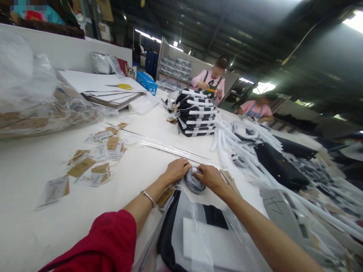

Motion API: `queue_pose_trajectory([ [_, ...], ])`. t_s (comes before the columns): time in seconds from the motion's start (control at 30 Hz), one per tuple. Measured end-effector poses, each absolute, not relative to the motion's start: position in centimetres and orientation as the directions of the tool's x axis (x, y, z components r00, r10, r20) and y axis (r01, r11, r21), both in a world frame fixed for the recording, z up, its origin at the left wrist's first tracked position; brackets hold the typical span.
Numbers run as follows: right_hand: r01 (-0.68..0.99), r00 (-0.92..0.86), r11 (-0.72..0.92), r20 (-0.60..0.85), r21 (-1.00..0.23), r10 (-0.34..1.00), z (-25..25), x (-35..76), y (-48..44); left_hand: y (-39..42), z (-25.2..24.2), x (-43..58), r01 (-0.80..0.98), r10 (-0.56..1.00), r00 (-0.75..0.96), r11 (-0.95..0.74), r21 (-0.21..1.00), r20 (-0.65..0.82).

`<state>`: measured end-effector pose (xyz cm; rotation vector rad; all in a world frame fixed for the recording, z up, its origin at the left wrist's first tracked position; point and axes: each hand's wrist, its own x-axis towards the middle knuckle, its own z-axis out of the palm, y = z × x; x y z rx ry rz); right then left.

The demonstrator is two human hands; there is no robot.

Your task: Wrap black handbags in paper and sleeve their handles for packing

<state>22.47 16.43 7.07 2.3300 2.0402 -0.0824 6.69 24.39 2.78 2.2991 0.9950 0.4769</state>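
Note:
A coiled grey strap (pixel 195 182) in clear wrap lies on the table just beyond a black bag (pixel 167 241) packed in clear plastic. My left hand (pixel 178 170) has its fingers closed at the coil's left edge. From the right, my right hand (pixel 211 176) grips the coil's upper right side, thumb toward its centre. A white sheet (pixel 210 241) and clear tape lie over the bag. Beneath my left wrist, a brown cardboard tag (pixel 165 197) hangs at the bag's corner.
Loose brown tags (pixel 82 167) are scattered at left. Stacked black bags with white padding (pixel 198 113) stand ahead. White foam tubes (pixel 241 162) and a black bag (pixel 279 166) crowd the right. Yellow scissors (pixel 124 86) lie on white boards (pixel 96 81). Two co-workers (pixel 211 81) are beyond.

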Motion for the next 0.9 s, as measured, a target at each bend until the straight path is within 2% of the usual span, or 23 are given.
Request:
queue_pose_trajectory([
  [0.17, 0.983, 0.177, -0.175, -0.028, 0.063, 0.984, 7.2, 22.2, 16.0, 24.5, 3.0, 6.6, 0.534, 0.734, 0.674, -0.567, 0.627, 0.091],
  [0.27, 0.988, 0.063, -0.072, 0.069, 0.139, 0.996, 7.1, 22.3, 15.9, 24.2, 3.3, 6.7, 0.543, 0.725, 0.683, -0.589, 0.598, 0.094],
  [0.4, 0.996, -0.069, 0.069, -0.013, 0.053, 0.998, 6.6, 23.1, 16.7, 23.2, 3.6, 7.3, 0.592, 0.735, 0.669, -0.615, 0.521, 0.106],
  [0.57, 0.999, -0.047, 0.046, -0.027, -0.022, 0.999, 5.7, 23.7, 17.2, 21.8, 3.8, 8.1, 0.656, 0.769, 0.628, -0.606, 0.45, 0.12],
  [0.7, 0.998, -0.029, 0.033, 0.075, -0.055, 0.997, 5.4, 23.7, 16.6, 21.4, 3.9, 8.5, 0.705, 0.808, 0.578, -0.564, 0.43, 0.113],
  [0.83, 0.986, -0.153, 0.164, 0.238, -0.023, 0.959, 5.3, 23.5, 16.3, 21.4, 3.7, 8.7, 0.718, 0.806, 0.582, -0.572, 0.397, 0.109],
  [0.9, 0.978, -0.195, 0.206, 0.229, -0.025, 0.954, 5.3, 23.5, 16.3, 21.4, 3.5, 8.8, 0.721, 0.8, 0.592, -0.582, 0.377, 0.103],
])
